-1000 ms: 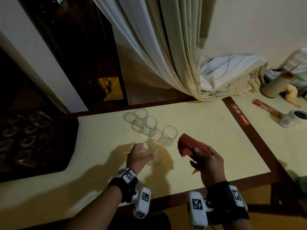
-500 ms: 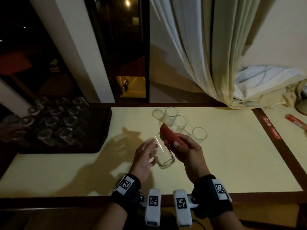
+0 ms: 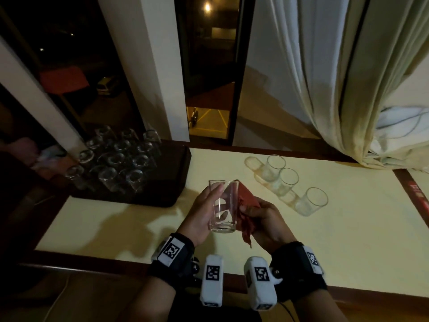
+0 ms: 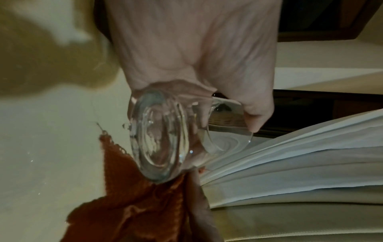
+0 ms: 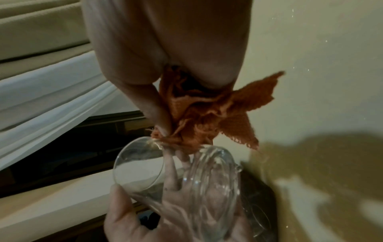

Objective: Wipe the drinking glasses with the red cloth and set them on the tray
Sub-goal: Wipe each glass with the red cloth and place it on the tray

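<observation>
Left hand (image 3: 201, 213) grips drinking glass (image 3: 223, 206) upright above tabletop (image 3: 325, 247). Right hand (image 3: 267, 220) clutches red cloth (image 3: 246, 212) against the glass's side. Tray (image 3: 178, 180) at left holds inverted glasses. Red strip's (image 3: 417, 194) writing unreadable.

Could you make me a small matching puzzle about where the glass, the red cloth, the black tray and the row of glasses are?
Things:
1. held glass
2. red cloth
3. black tray
4. row of three glasses

Places:
A. upright on the table, right of the hands
B. in the left hand
C. on the table's left end, carrying upturned glasses
D. in the right hand

Pairs: 1-B, 2-D, 3-C, 4-A
</observation>
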`<state>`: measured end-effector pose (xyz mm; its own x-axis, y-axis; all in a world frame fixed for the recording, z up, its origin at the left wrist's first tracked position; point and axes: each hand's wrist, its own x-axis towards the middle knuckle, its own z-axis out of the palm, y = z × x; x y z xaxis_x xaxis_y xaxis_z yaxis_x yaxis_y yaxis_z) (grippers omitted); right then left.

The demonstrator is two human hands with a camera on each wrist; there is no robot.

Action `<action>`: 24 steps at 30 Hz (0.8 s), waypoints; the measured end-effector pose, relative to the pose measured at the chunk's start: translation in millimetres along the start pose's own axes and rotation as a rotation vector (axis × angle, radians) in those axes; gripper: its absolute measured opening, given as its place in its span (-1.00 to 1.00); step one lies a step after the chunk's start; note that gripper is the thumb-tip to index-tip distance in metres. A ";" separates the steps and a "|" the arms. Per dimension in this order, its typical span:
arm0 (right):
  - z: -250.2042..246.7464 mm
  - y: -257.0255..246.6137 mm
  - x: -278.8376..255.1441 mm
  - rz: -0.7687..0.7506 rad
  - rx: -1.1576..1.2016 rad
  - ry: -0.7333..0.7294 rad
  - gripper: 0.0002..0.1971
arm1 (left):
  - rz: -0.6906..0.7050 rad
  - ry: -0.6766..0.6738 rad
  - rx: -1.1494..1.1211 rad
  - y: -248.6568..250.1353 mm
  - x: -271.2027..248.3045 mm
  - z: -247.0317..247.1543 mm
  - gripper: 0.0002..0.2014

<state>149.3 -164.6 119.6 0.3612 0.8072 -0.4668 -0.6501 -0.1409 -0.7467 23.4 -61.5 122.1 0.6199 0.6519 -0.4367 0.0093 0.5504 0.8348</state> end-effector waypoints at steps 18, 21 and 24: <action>30.8 -4.5 -1.4 -0.226 -0.258 -0.049 -0.54 | -0.011 0.092 -0.062 21.9 1.7 4.7 -0.62; 28.2 -0.8 -4.6 -0.248 -0.253 -0.061 -0.48 | -0.031 0.071 -0.085 23.2 0.8 4.4 -0.57; 27.8 3.2 -2.2 -0.293 -0.282 -0.039 -0.62 | 0.001 0.008 -0.014 20.6 -3.0 7.0 -0.30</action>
<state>127.8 -150.9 131.4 0.4750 0.8569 -0.2005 -0.3123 -0.0488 -0.9487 27.2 -55.7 143.0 0.6135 0.6564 -0.4390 -0.0023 0.5574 0.8302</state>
